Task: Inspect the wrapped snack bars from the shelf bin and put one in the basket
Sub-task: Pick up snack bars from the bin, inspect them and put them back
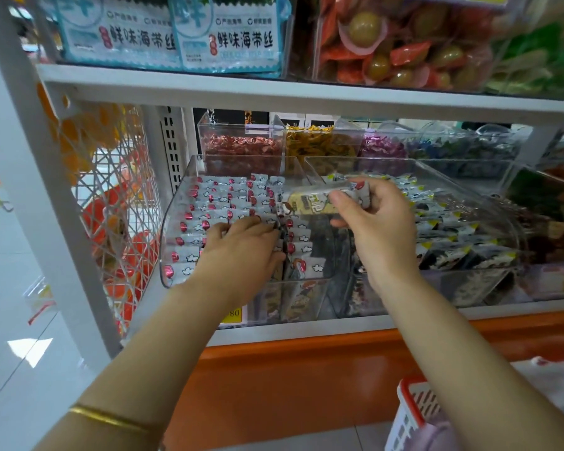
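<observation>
My right hand (pixel 378 222) pinches one wrapped snack bar (pixel 319 200) by its right end, thumb in front and fingers behind, holding it roughly level above the divider between two bins. My left hand (pixel 241 245) lies palm-down on the white-and-red packets (pixel 209 203) in the clear shelf bin (pixel 173 222); whether its fingertips pinch one I cannot tell.

To inspect well, I judge I should bring the bar nearer the camera and turn it slowly so both faces and the sealed ends show. I'd grip only the crimped end, so the print stays uncovered and the bar is not crushed. The left hand could come off the stack to steady the free end.

The basket (pixel 411 402), white with a red rim, sits low at my right, well apart from the bins. The drop means a long reach down past the shelf lip, so I'd lower the bar in rather than toss it.

A neighbouring bin (pixel 498 216) holds dark packets with yellow corners, and smaller bins of wrapped sweets (pixel 241 148) stand behind. Blue seaweed packs (pixel 228 40) sit on the white shelf (pixel 274 89) above. An orange base panel (pixel 306 372) runs below, with pale glossy floor tiles (pixel 13 304) to the left
</observation>
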Tool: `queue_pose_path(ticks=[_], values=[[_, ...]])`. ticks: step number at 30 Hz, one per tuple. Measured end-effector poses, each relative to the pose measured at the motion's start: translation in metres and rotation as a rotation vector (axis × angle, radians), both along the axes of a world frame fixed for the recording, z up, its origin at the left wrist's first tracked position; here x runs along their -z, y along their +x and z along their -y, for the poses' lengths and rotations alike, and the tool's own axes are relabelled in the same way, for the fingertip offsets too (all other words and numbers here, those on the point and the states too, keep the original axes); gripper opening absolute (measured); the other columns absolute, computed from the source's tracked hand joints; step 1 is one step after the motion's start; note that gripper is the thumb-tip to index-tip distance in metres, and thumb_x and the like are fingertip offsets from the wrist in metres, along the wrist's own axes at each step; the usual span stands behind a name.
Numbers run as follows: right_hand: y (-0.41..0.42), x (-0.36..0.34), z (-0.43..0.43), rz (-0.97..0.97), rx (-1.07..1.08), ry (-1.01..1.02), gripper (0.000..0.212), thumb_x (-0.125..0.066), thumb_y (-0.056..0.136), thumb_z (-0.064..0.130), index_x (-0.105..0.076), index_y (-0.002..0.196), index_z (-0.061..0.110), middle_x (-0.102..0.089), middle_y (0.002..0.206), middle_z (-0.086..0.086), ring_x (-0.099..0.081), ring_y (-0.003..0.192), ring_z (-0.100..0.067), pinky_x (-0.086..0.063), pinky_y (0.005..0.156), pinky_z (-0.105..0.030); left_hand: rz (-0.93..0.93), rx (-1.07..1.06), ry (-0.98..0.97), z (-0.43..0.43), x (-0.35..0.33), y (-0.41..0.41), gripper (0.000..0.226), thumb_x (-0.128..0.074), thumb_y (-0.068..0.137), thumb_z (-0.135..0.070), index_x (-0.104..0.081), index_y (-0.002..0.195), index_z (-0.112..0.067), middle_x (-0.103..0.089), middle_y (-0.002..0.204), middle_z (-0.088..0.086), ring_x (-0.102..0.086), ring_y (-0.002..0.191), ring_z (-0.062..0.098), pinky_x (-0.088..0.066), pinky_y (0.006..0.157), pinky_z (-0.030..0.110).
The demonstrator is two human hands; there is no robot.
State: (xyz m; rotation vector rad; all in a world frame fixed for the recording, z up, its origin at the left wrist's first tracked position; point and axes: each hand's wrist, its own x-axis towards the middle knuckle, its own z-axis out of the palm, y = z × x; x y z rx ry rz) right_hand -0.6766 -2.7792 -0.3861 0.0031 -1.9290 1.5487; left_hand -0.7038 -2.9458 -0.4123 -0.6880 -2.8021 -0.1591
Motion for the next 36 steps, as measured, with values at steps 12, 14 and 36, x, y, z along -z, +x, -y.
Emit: queue_pose_path(ticks=[12, 14, 36], values=[[-0.013, -0.010, 0.012, -0.039, 0.008, 0.416, 0.024, -0.069, 0.082, 0.021, -0.057, 0.102, 0.014, -0.056, 0.084, 0.008, -0.053, 0.074, -0.003, -0.040, 0.064, -0.009, 0.096, 0.089, 0.060, 0.012, -0.015, 0.007, 0.017, -0.049, 0.091, -0.034, -0.061, 0.098, -0.025, -0.047, 0.101, -0.010, -0.045, 0.106, 0.013, -0.010, 0.113, 0.049], [-0.018, -0.013, 0.015, -0.008, -0.042, 0.515, 0.028, -0.069, 0.082, 0.022, -0.059, 0.106, 0.012, -0.055, 0.090, 0.008, -0.050, 0.079, -0.005, -0.037, 0.063, -0.012, 0.097, 0.111, 0.092, 0.015, -0.016, 0.010, 0.017, -0.050, 0.091, -0.029, -0.064, 0.100, -0.024, -0.048, 0.099, -0.011, -0.045, 0.094, 0.010, -0.007, 0.114, 0.048], [-0.070, -0.028, 0.043, 0.314, -0.248, 1.118, 0.018, -0.049, 0.091, 0.006, -0.055, 0.102, 0.019, -0.062, 0.101, -0.004, -0.057, 0.093, -0.020, -0.049, 0.082, -0.039, 0.049, 0.041, 0.401, 0.045, -0.027, 0.012, 0.013, -0.062, 0.087, -0.021, -0.067, 0.098, -0.021, -0.053, 0.105, -0.004, -0.047, 0.089, 0.007, -0.030, 0.071, 0.011]])
